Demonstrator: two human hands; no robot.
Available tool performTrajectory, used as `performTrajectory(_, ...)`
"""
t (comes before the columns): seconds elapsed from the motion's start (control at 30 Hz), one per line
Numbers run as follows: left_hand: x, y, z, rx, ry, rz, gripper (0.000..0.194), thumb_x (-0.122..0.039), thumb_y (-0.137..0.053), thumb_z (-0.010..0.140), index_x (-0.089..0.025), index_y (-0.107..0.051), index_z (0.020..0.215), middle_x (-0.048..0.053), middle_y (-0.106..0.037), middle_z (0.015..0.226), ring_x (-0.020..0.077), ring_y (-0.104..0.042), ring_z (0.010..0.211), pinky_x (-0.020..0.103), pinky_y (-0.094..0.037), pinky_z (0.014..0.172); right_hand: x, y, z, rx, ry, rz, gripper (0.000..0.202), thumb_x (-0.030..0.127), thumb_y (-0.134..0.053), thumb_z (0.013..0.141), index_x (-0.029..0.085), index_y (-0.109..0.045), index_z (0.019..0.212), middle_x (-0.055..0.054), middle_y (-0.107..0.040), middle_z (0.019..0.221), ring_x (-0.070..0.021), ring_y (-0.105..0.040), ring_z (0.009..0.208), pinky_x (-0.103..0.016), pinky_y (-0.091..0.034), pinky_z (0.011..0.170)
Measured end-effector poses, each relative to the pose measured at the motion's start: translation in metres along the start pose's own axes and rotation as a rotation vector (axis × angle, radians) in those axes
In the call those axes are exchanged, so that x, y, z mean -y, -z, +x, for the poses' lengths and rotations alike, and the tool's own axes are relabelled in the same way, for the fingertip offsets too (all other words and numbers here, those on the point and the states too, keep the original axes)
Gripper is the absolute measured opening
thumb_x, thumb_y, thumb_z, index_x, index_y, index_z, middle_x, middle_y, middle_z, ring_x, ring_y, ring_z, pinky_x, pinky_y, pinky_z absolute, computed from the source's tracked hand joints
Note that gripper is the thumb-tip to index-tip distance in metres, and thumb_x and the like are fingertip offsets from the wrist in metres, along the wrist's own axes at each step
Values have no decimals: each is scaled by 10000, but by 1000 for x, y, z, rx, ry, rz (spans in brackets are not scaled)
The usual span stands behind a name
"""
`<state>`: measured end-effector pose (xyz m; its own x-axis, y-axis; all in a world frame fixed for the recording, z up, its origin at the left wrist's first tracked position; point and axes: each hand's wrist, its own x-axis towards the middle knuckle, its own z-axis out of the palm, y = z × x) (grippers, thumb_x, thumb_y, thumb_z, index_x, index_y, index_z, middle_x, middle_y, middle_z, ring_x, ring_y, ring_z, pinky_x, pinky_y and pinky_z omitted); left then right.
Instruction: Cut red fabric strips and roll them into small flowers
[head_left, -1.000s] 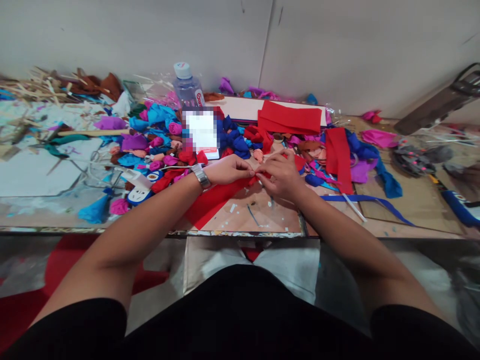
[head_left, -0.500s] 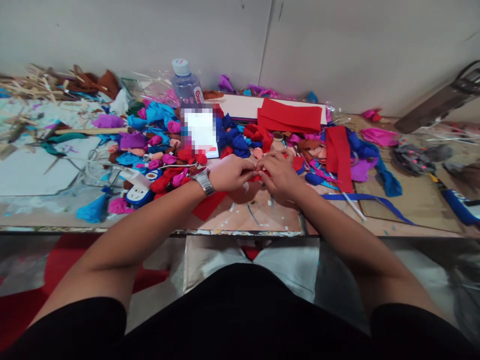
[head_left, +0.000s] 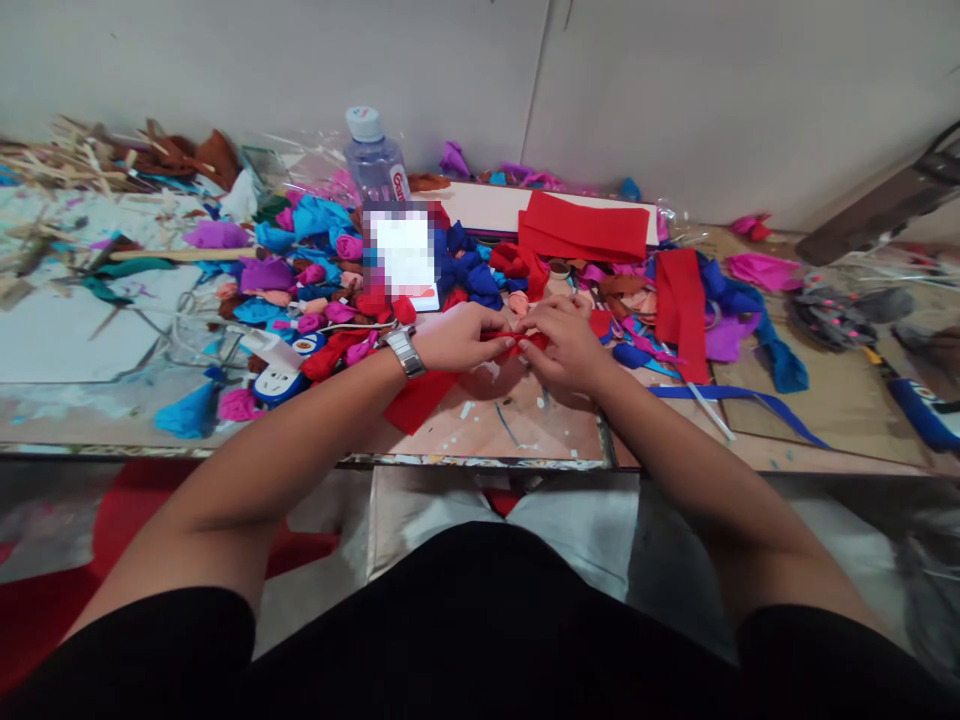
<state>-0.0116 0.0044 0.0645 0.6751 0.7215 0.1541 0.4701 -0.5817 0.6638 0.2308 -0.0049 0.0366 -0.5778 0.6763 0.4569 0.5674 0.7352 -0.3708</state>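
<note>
My left hand (head_left: 469, 338), with a watch (head_left: 406, 352) on its wrist, is closed in a pinch over the front of the table. Facing it, my right hand (head_left: 559, 342) is closed too, fingertips almost meeting the left ones. Between them is a small piece of red crepe paper (head_left: 517, 342), mostly hidden by the fingers. A flat red sheet (head_left: 421, 400) lies under my left wrist. Just beyond the hands spreads a heap of rolled paper flowers in blue, red, pink and purple, with a blue bunch (head_left: 472, 272) nearest.
A plastic bottle (head_left: 377, 170) stands behind a phone with a blurred, bright screen (head_left: 405, 250). Folded red strips (head_left: 585, 230) lie on a white board. A power socket (head_left: 279, 382) sits left, a blue ribbon (head_left: 750, 398) right. Wooden sticks (head_left: 82, 160) pile up far left.
Both hands stay in nearly the same place, fingers shifting slightly on the red piece. More red shows between the fingertips now. The view has tilted a little.
</note>
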Motion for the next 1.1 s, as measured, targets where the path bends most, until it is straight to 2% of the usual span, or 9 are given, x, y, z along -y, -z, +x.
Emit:
performTrajectory(0.33,0,1,0,36,18,-36,247,-353,-688,928,-143,-747,813,-17,-677,647,103,-553,597,247,-387,627,1,-1,0,-80,12,-14,122,302,-620,1001,247,-730,1001,-52,-802,1006,-309,-643,1103,-552,-279,1093)
performTrajectory(0.53,5,-2,2,21,7,-106,346,-404,-582,1007,-137,-750,864,9,-691,733,117,-578,660,249,-396,640,1,0,0,-80,-6,-24,141,342,-625,1007,249,-730,988,-55,-804,1003,-314,-641,1113,-554,-277,1092)
performTrajectory(0.67,8,-2,3,10,-12,-122,342,-402,-591,1006,-138,-756,866,14,-694,743,120,-585,683,248,-404,651,2,0,0,-73,-6,-14,170,388,-625,1021,255,-730,1005,-52,-807,1020,-317,-639,1131,-559,-278,1108)
performTrajectory(0.9,2,-4,0,-64,-100,-1,337,-397,-612,1014,-146,-781,864,0,-693,698,103,-554,624,254,-384,640,1,-2,0,-88,-16,9,148,353,-619,1000,253,-707,933,-46,-794,966,-313,-635,1117,-556,-293,1084)
performTrajectory(1.1,-3,-12,-2,-140,-172,114,294,-354,-609,1018,-161,-810,920,28,-764,770,120,-603,641,273,-392,654,2,-4,2,-63,-58,49,109,303,-607,951,240,-673,892,-53,-778,946,-306,-625,1112,-536,-304,1050)
